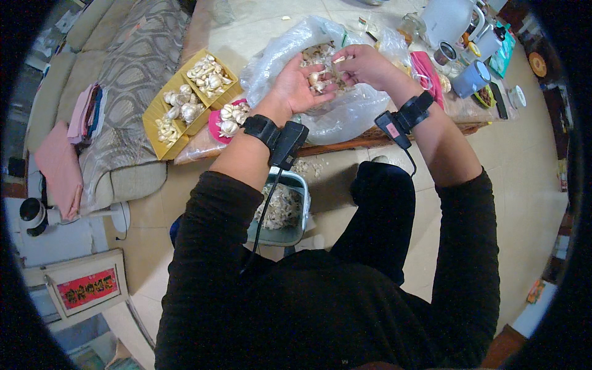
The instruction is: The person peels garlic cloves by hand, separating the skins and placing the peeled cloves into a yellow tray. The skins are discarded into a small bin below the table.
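Note:
My left hand (294, 87) is palm up over a clear plastic bag (340, 119), with garlic cloves (317, 81) lying on its half-curled fingers. Between thumb and fingertips, my right hand (367, 67) pinches a small pale piece of garlic (340, 59) just to the right of them. Papery garlic skins (319, 52) fill the bag's mouth beneath both hands. To the left, a yellow divided box (181, 137) holds loose cloves at either end and garlic bulbs (192, 112) in the middle. More bulbs (230, 125) sit in a pink dish (214, 126) near the table edge.
A bin (304, 199) with garlic skins stands on the floor below the table (222, 34). At the table's right are a white kettle (446, 23), a blue cup (471, 79), a glass jar (413, 25) and a pink cloth (425, 69). A sofa (99, 27) flanks the left.

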Demonstrator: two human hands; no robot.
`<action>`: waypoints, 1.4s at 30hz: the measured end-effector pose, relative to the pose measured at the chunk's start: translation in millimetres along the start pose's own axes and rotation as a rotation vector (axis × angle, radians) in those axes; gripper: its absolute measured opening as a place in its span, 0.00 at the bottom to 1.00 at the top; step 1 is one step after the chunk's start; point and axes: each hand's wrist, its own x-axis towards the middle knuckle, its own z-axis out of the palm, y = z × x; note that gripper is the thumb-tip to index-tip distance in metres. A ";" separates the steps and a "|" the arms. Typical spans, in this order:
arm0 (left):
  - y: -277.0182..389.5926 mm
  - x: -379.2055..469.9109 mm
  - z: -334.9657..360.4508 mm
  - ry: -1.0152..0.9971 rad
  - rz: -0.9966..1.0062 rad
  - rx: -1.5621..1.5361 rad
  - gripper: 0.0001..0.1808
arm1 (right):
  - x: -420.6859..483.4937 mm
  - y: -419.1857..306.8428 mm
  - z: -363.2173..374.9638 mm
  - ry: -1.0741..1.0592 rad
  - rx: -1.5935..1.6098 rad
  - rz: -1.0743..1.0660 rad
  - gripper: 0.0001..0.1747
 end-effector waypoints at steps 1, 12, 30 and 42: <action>-2.6 0.3 0.9 -0.048 0.003 -0.041 0.28 | 0.7 -1.5 5.1 -0.021 -0.023 -0.028 0.12; -8.4 3.0 -11.0 0.166 0.131 -0.232 0.11 | 19.1 -0.2 16.3 0.111 -0.452 -0.339 0.14; -21.0 -8.7 -45.3 0.269 0.047 0.067 0.07 | 35.2 58.8 48.5 0.047 -1.341 -0.203 0.08; -21.3 -14.7 -19.8 0.178 0.221 0.166 0.08 | 13.8 20.0 15.6 -0.001 -0.479 -0.072 0.11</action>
